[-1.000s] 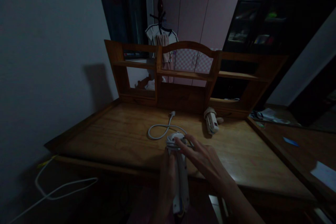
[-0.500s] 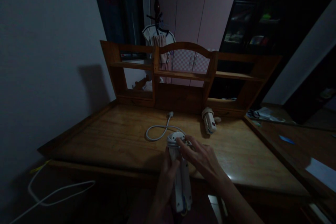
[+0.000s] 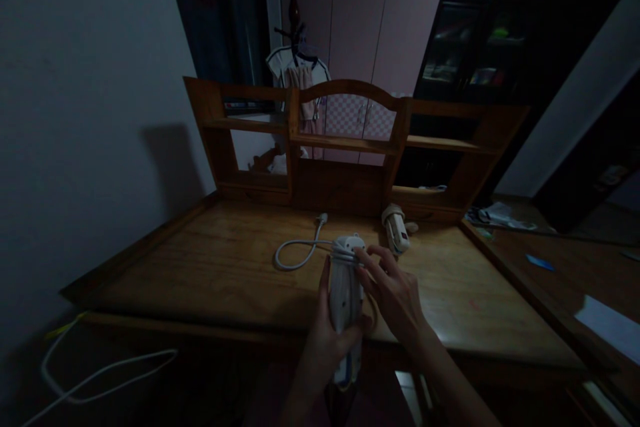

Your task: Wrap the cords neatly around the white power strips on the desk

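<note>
My left hand [image 3: 327,340] is wrapped round a long white power strip [image 3: 344,300], held above the front edge of the desk. Grey-white power cord [image 3: 343,255] is wound in several turns about the strip's far end. My right hand [image 3: 397,293] has its fingertips closed on the cord at the right side of these turns; the exact grip is partly hidden. From the turns, the loose cord runs left in a loop [image 3: 278,260] on the desk and ends in a plug [image 3: 323,219]. A second white power strip [image 3: 397,233], bound with its own cord, lies behind my right hand.
The wooden desk [image 3: 210,267] carries a low shelf unit [image 3: 345,141] along its back. A white cable [image 3: 110,363] hangs at the lower left. To the right, paper [image 3: 607,327] and a small blue item [image 3: 540,262] lie on another brown surface.
The power strip has been raised and turned more upright, shifting slightly right. My left hand now grips lower round it, and my right hand has moved with the cord. The view shifted slightly.
</note>
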`<state>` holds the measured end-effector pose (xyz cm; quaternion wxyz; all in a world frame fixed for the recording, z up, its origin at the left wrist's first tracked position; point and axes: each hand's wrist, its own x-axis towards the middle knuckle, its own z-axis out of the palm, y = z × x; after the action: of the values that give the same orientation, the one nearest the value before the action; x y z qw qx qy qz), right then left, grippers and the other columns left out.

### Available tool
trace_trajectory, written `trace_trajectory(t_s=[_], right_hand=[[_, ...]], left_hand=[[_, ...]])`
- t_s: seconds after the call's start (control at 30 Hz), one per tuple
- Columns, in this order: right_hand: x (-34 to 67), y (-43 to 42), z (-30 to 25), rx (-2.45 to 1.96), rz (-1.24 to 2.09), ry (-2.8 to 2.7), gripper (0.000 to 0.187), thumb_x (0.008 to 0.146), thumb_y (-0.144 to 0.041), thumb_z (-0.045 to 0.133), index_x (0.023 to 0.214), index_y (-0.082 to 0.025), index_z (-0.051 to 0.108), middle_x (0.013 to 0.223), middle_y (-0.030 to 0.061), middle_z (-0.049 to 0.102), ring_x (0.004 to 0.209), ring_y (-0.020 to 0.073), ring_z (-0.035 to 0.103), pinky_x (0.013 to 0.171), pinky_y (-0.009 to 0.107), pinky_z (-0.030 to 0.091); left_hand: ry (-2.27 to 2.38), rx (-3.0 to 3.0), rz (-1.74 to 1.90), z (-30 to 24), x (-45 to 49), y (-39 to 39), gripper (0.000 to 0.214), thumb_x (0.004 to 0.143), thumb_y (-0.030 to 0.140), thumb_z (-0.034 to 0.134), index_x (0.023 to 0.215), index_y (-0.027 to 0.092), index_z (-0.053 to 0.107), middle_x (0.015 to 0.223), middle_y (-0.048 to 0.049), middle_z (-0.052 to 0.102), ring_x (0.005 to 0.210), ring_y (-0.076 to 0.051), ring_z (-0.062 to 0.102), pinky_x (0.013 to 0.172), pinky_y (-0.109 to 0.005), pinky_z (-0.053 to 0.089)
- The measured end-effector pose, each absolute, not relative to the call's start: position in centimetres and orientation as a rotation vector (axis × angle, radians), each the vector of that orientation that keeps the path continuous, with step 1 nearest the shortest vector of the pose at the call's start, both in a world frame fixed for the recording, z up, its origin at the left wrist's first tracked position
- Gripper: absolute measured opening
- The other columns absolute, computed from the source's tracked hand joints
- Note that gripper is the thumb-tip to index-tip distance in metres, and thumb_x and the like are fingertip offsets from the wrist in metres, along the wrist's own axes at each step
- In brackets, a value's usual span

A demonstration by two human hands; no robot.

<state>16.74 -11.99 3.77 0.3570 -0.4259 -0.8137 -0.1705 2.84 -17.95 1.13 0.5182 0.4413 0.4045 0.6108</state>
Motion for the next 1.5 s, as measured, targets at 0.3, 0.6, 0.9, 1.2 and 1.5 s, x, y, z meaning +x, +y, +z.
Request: trace_trajectory(t_s=[0.3, 0.6, 0.9, 1.2, 1.5], right_hand=[[15.6, -12.4, 5.2, -1.010, -0.145, -2.093, 0.034, 0.095, -0.028, 0.049, 0.129, -0.025, 0.053, 0.117, 0.0090, 0.054, 0.081, 0.0124, 0.061, 0.067, 0.023, 0.049], [15.6, -12.6, 4.5, -1.026, 0.243, -2.077, 0.024, 0.095, -0.022, 0.048, 0.115, -0.021, 0.060, 0.095, 0.0052, 0.065, 0.081, 0.0149, 0.064, 0.075, 0.025, 0.049], [14.9, -14.1, 5.3, -0.987, 0.165, -2.207, 0.021, 0.097, -0.025, 0.046, 0.108, -0.021, 0.063, 0.090, 0.0036, 0.066, 0.075, 0.0114, 0.062, 0.065, 0.022, 0.043], [15.6, -14.3, 7.6, -1.007, 0.010, -2.014, 0.027, 0.088, -0.036, 0.061, 0.070, -0.016, 0.058, 0.061, -0.0021, 0.056, 0.054, 0.0074, 0.048, 0.054, 0.023, 0.031], [15.0, -15.9, 9.1, -0.768, 0.000, -2.211, 0.015, 0.093, -0.025, 0.053, 0.087, -0.017, 0.063, 0.070, 0.0007, 0.057, 0.065, 0.0106, 0.050, 0.061, 0.024, 0.034]], left_hand=[[1.115, 1.151, 1.542, 0.3, 2.2, -17.8, 0.088, 0.075, 0.025, 0.068, 0.149, 0.027, 0.019, 0.150, -0.0068, 0.032, 0.136, -0.022, 0.035, 0.110, -0.032, 0.029], [1.201, 0.873, 1.615, 1.1, -0.4, -18.0, 0.102, 0.067, 0.031, 0.077, 0.148, 0.032, 0.017, 0.127, -0.0076, 0.056, 0.108, -0.023, 0.060, 0.091, -0.033, 0.047], [1.099, 0.681, 1.714, 1.9, -2.6, -18.6, 0.090, 0.069, 0.027, 0.075, 0.145, 0.029, 0.026, 0.117, -0.0078, 0.060, 0.092, -0.021, 0.064, 0.078, -0.031, 0.053], [1.541, 1.179, 1.764, 2.4, -3.6, -18.0, 0.092, 0.076, 0.033, 0.071, 0.149, 0.034, 0.015, 0.145, -0.0060, 0.038, 0.130, -0.025, 0.042, 0.107, -0.036, 0.035], [2.017, 1.788, 1.224, 1.7, -2.8, -18.5, 0.066, 0.091, 0.031, 0.046, 0.149, 0.038, 0.015, 0.126, -0.0091, 0.050, 0.103, -0.025, 0.059, 0.077, -0.035, 0.049]])
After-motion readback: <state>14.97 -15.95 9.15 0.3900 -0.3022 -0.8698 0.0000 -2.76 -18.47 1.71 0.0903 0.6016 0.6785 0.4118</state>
